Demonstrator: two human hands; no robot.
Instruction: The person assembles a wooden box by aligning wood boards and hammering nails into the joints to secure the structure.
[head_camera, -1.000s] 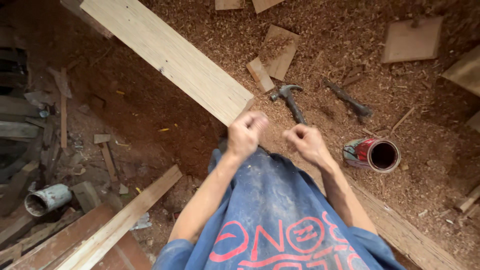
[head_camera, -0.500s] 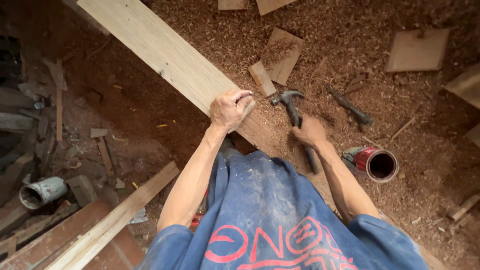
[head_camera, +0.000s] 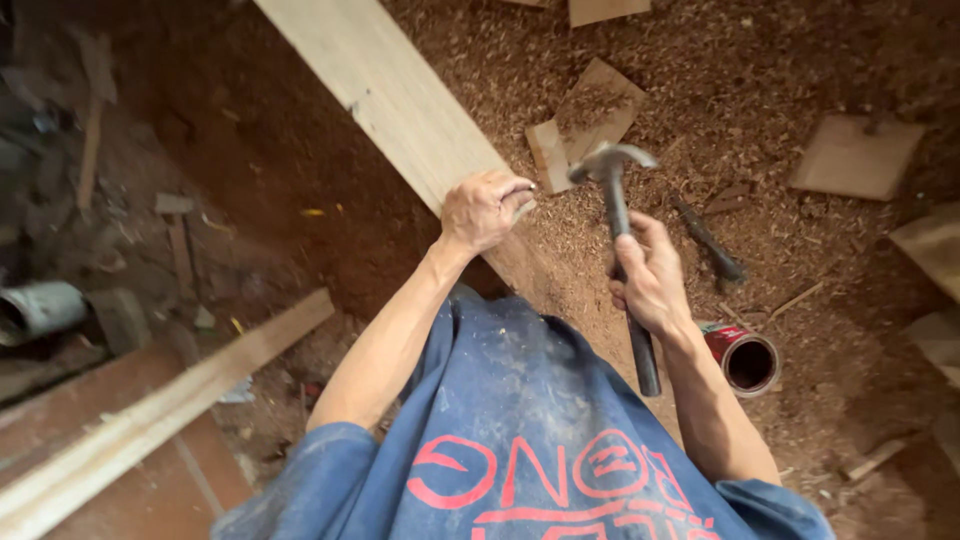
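Sawdust floor (head_camera: 800, 90); left hand (head_camera: 482, 210) fisted on plank (head_camera: 400, 90), right hand (head_camera: 652, 280) gripping hammer (head_camera: 618, 215).

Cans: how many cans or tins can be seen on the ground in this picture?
2. A red can lies open in the sawdust beside the right hand; a grey can lies at the left edge. Others may be hidden.

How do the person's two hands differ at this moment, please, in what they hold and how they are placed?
The right hand is wrapped around the handle of a claw hammer, its head raised; the left hand carries no tool, its fingers curled and pinched together. The left hand rests at the edge of the long pale plank, while the right hand is off the plank, over the sawdust-covered ground. Both are bare, on arms reaching forward.
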